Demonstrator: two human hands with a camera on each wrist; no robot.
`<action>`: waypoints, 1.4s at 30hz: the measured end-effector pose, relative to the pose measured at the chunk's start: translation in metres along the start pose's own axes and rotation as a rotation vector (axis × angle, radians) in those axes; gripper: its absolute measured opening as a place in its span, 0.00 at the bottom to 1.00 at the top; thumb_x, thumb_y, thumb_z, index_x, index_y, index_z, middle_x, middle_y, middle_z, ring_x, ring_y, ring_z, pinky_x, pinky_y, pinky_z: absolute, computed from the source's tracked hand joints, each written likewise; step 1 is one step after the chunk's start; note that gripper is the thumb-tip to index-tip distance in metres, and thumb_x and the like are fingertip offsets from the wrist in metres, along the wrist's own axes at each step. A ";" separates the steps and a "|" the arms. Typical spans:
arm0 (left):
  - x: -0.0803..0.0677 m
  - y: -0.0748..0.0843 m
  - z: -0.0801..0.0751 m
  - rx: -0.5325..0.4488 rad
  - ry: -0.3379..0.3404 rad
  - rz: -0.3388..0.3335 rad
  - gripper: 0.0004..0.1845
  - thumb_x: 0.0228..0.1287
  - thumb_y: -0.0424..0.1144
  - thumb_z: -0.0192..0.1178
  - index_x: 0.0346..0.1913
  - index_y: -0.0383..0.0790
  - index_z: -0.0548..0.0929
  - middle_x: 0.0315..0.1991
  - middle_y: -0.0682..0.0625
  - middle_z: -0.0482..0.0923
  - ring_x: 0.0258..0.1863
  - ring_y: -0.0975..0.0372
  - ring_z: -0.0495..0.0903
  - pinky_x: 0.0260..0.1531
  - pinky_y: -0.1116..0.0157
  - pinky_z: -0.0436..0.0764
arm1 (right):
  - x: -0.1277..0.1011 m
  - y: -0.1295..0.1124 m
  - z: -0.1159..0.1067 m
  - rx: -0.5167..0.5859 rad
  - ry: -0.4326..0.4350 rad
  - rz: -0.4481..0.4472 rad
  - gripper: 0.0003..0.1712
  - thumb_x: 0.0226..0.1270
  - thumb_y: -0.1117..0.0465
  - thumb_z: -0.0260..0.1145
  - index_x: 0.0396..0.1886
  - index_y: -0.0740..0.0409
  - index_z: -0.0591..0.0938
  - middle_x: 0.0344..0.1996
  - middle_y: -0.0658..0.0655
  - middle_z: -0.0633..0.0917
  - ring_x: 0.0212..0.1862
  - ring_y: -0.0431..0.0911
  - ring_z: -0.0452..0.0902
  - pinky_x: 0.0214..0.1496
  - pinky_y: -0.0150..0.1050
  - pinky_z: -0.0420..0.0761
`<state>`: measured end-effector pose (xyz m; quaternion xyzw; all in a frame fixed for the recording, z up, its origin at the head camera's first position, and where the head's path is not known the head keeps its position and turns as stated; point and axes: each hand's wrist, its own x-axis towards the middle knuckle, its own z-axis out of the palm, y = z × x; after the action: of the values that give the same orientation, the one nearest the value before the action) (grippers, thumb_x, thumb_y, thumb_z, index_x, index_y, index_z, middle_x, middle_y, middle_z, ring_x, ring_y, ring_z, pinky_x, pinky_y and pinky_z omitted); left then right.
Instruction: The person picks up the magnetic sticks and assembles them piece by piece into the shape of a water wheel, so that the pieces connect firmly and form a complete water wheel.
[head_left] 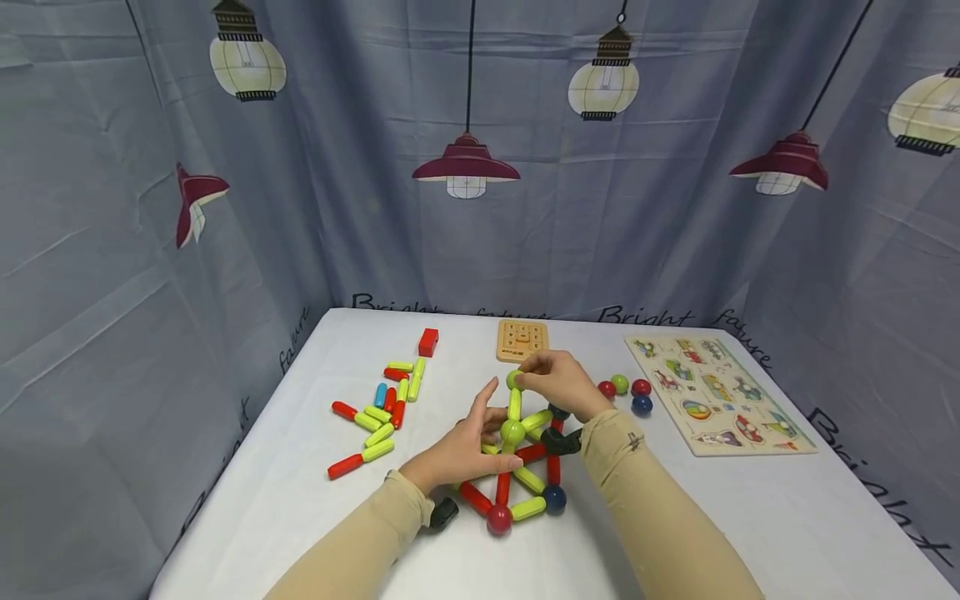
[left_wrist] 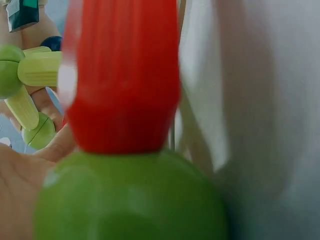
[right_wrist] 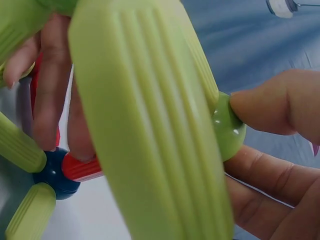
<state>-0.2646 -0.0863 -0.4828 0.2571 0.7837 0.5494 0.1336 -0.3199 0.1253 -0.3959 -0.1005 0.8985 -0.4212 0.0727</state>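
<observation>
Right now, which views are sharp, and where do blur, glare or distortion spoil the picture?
Head view: evenly lit and sharp, wide-angle bending at the edges; right hand pinches the green ball. Left wrist view: red rod and the ball under it fill the frame, badly blurred. Right wrist view: the green rod is too close and soft, with a small glare on that same green ball.

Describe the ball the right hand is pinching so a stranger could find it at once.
Start at the rod-and-ball structure in the middle of the white table. One yellow-green rod stands upright at its top; the green ball caps it, pinched by the right hand, higher than every other ball.
</observation>
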 end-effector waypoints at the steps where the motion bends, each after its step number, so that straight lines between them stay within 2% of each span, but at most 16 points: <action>1: 0.000 0.000 0.000 0.008 -0.002 -0.001 0.60 0.63 0.59 0.70 0.80 0.73 0.31 0.73 0.53 0.69 0.63 0.62 0.78 0.66 0.57 0.76 | 0.001 0.000 0.001 -0.006 -0.003 0.003 0.16 0.67 0.49 0.71 0.47 0.53 0.86 0.45 0.54 0.88 0.50 0.51 0.83 0.55 0.53 0.81; 4: 0.002 -0.003 -0.001 0.028 -0.009 -0.003 0.59 0.63 0.60 0.69 0.81 0.71 0.33 0.75 0.53 0.67 0.62 0.63 0.77 0.64 0.60 0.77 | 0.003 0.002 0.002 -0.015 -0.014 0.010 0.17 0.67 0.48 0.71 0.48 0.53 0.86 0.46 0.54 0.88 0.52 0.51 0.82 0.56 0.53 0.81; 11: 0.006 -0.004 -0.005 -0.002 -0.031 0.002 0.54 0.66 0.58 0.67 0.84 0.60 0.42 0.78 0.55 0.63 0.71 0.62 0.70 0.65 0.63 0.76 | 0.007 0.005 0.003 -0.020 -0.025 -0.004 0.20 0.68 0.47 0.70 0.51 0.55 0.85 0.48 0.56 0.87 0.54 0.53 0.82 0.57 0.55 0.81; 18: 0.008 -0.005 -0.006 -0.011 -0.059 -0.028 0.48 0.67 0.59 0.66 0.82 0.62 0.51 0.71 0.54 0.71 0.68 0.63 0.72 0.65 0.63 0.76 | 0.008 0.007 0.002 -0.024 -0.029 0.008 0.18 0.68 0.48 0.70 0.49 0.54 0.86 0.48 0.55 0.87 0.53 0.53 0.82 0.57 0.54 0.81; 23: 0.006 -0.001 -0.006 0.013 -0.040 -0.027 0.47 0.67 0.58 0.66 0.82 0.61 0.52 0.69 0.54 0.73 0.66 0.63 0.74 0.62 0.64 0.77 | 0.008 0.008 0.002 -0.043 -0.043 0.017 0.19 0.68 0.47 0.70 0.50 0.54 0.85 0.48 0.56 0.87 0.53 0.53 0.82 0.54 0.53 0.82; 26: 0.003 0.000 -0.009 0.040 0.014 -0.023 0.43 0.70 0.59 0.62 0.82 0.55 0.57 0.70 0.55 0.73 0.65 0.62 0.75 0.63 0.62 0.77 | 0.007 0.009 0.001 -0.033 -0.055 0.016 0.19 0.69 0.47 0.69 0.52 0.53 0.85 0.51 0.57 0.87 0.56 0.54 0.82 0.57 0.55 0.81; 28: -0.001 -0.001 -0.015 0.092 0.091 -0.027 0.36 0.74 0.60 0.57 0.80 0.54 0.62 0.70 0.56 0.73 0.66 0.62 0.74 0.65 0.59 0.77 | 0.006 0.012 0.000 0.000 -0.046 0.009 0.19 0.72 0.49 0.67 0.54 0.54 0.84 0.52 0.56 0.87 0.58 0.54 0.81 0.61 0.58 0.79; 30: -0.005 -0.004 -0.024 0.194 0.186 -0.044 0.30 0.78 0.58 0.53 0.77 0.53 0.68 0.70 0.56 0.74 0.68 0.60 0.74 0.66 0.55 0.75 | 0.004 0.015 -0.002 0.064 -0.011 0.017 0.18 0.75 0.51 0.63 0.57 0.55 0.84 0.52 0.57 0.88 0.61 0.56 0.80 0.66 0.59 0.76; 33: -0.011 -0.011 -0.034 0.363 0.264 -0.096 0.24 0.79 0.52 0.54 0.72 0.53 0.75 0.68 0.55 0.76 0.68 0.58 0.74 0.67 0.52 0.75 | -0.004 0.030 -0.006 0.168 0.084 0.045 0.18 0.79 0.56 0.55 0.60 0.57 0.82 0.52 0.58 0.88 0.60 0.56 0.80 0.66 0.57 0.74; 35: -0.013 -0.016 -0.037 0.445 0.258 -0.118 0.22 0.77 0.48 0.58 0.70 0.52 0.78 0.65 0.54 0.78 0.64 0.58 0.77 0.65 0.52 0.77 | -0.011 0.045 -0.008 0.217 0.134 0.078 0.21 0.78 0.60 0.50 0.62 0.58 0.81 0.55 0.60 0.87 0.58 0.56 0.79 0.62 0.54 0.76; 37: -0.014 -0.019 -0.038 0.475 0.220 -0.130 0.20 0.75 0.47 0.61 0.67 0.52 0.81 0.61 0.54 0.79 0.59 0.60 0.78 0.62 0.55 0.79 | -0.020 0.063 -0.007 0.237 0.136 0.102 0.24 0.73 0.65 0.48 0.63 0.58 0.80 0.58 0.61 0.84 0.56 0.55 0.79 0.56 0.50 0.77; 40: -0.012 -0.023 -0.039 0.503 0.183 -0.114 0.17 0.74 0.47 0.63 0.62 0.54 0.85 0.57 0.54 0.79 0.53 0.61 0.79 0.59 0.58 0.80 | -0.031 0.088 -0.002 0.228 0.063 0.098 0.29 0.63 0.71 0.51 0.65 0.60 0.78 0.61 0.63 0.81 0.55 0.55 0.79 0.49 0.43 0.77; 42: -0.010 -0.024 -0.038 0.538 0.166 -0.097 0.14 0.73 0.46 0.63 0.59 0.57 0.87 0.60 0.53 0.78 0.56 0.61 0.77 0.60 0.58 0.79 | -0.037 0.100 0.004 0.215 0.004 0.061 0.31 0.60 0.73 0.53 0.66 0.60 0.77 0.61 0.64 0.81 0.56 0.55 0.79 0.49 0.42 0.78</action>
<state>-0.2812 -0.1283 -0.4916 0.1999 0.9209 0.3338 0.0221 -0.2946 0.1937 -0.4733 -0.0638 0.8509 -0.5130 0.0941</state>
